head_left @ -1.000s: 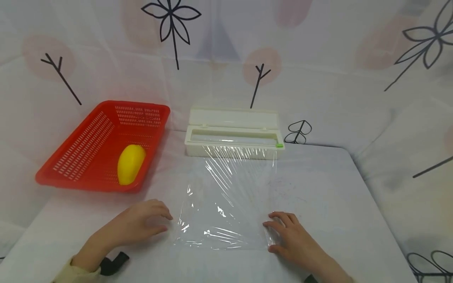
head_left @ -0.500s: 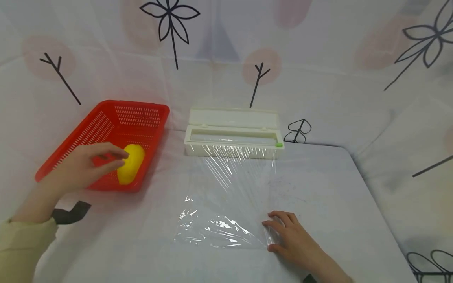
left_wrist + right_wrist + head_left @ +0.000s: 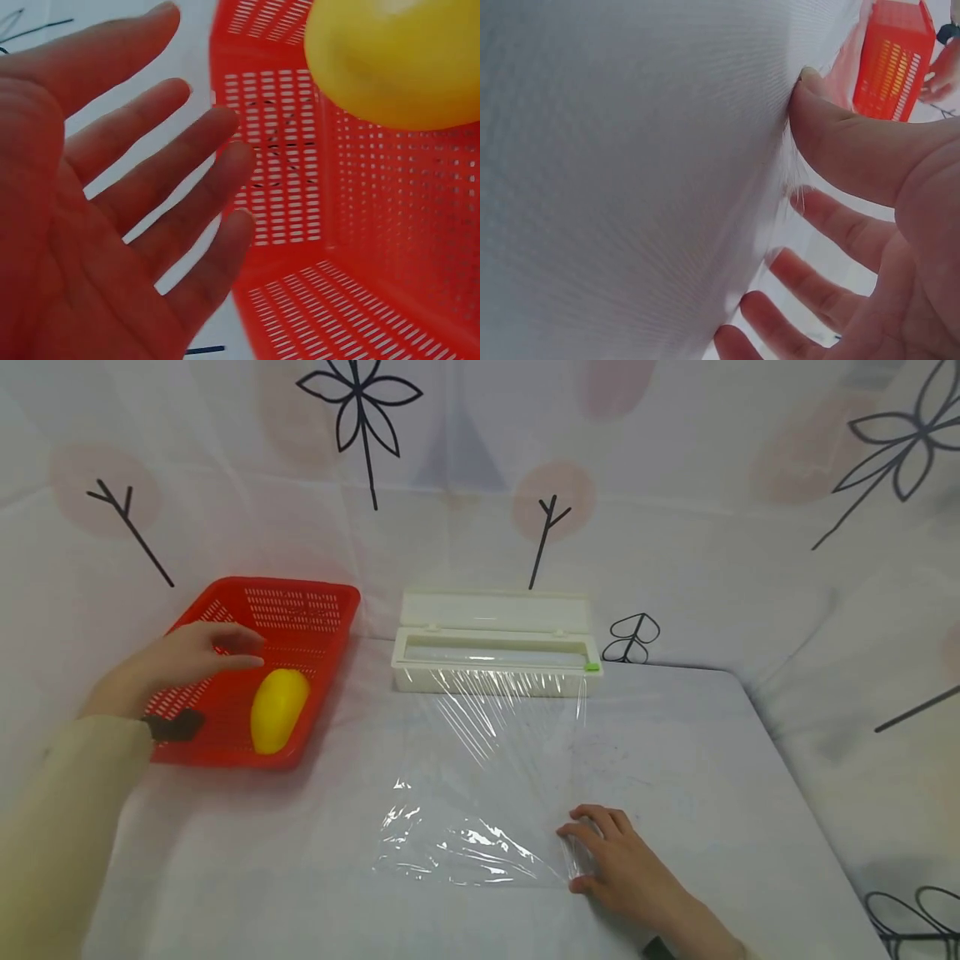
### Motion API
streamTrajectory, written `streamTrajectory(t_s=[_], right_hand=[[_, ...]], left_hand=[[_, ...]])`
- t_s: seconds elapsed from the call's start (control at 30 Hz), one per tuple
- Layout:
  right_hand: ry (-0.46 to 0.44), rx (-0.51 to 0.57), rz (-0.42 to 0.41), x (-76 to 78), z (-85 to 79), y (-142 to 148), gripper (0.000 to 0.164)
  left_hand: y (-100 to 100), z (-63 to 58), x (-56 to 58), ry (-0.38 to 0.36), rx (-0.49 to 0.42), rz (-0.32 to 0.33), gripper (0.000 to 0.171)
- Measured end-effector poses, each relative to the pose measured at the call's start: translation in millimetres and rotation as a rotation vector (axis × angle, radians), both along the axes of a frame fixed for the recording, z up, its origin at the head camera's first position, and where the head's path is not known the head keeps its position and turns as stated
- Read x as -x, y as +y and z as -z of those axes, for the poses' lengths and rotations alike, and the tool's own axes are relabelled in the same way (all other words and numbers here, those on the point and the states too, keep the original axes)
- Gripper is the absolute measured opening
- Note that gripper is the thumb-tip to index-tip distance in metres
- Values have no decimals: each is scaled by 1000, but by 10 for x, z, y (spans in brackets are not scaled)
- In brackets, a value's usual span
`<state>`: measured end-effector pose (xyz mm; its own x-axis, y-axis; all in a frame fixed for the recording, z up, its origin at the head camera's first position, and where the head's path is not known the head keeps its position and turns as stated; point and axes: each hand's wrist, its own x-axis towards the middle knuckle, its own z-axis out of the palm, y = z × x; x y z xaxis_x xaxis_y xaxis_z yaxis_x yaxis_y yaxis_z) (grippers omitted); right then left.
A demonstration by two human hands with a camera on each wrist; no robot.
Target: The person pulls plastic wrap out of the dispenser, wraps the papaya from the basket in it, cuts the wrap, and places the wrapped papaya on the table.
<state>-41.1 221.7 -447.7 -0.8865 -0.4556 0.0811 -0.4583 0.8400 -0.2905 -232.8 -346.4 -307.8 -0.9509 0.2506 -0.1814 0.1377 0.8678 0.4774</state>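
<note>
My left hand (image 3: pixel 197 653) is over the red plastic basket (image 3: pixel 311 643), fingers apart and holding nothing. Beside and below its fingertips, a smooth yellow mango (image 3: pixel 279 714) lies in the basket's near right part. In the left wrist view the palm (image 3: pixel 97 255) faces the basket, with the mango (image 3: pixel 397 60) apart from the fingers. My right hand (image 3: pixel 618 860) rests on the near right corner of a clear sheet of cling film (image 3: pixel 487 793), thumb and fingers spread, tips against the table. The film runs out from an off-white dispenser box (image 3: pixel 408 681) whose lid is raised.
A green slider (image 3: pixel 592 667) sits at the right end of the dispenser. The white table (image 3: pixel 697 760) ends at a rounded far right corner. Behind it hangs a patterned white cloth (image 3: pixel 675 468). Dark bands are around both wrists.
My left hand has left the table beside the film's left edge and moved up and left to above the basket. The film's near left part lies more wrinkled. My right hand has stayed put.
</note>
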Motion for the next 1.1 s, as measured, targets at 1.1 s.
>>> streamTrajectory(t_s=[1.1], right_hand=[[-53, -17, 70, -24, -64, -59, 60]], left_hand=[[89, 424, 116, -268, -92, 35, 82]])
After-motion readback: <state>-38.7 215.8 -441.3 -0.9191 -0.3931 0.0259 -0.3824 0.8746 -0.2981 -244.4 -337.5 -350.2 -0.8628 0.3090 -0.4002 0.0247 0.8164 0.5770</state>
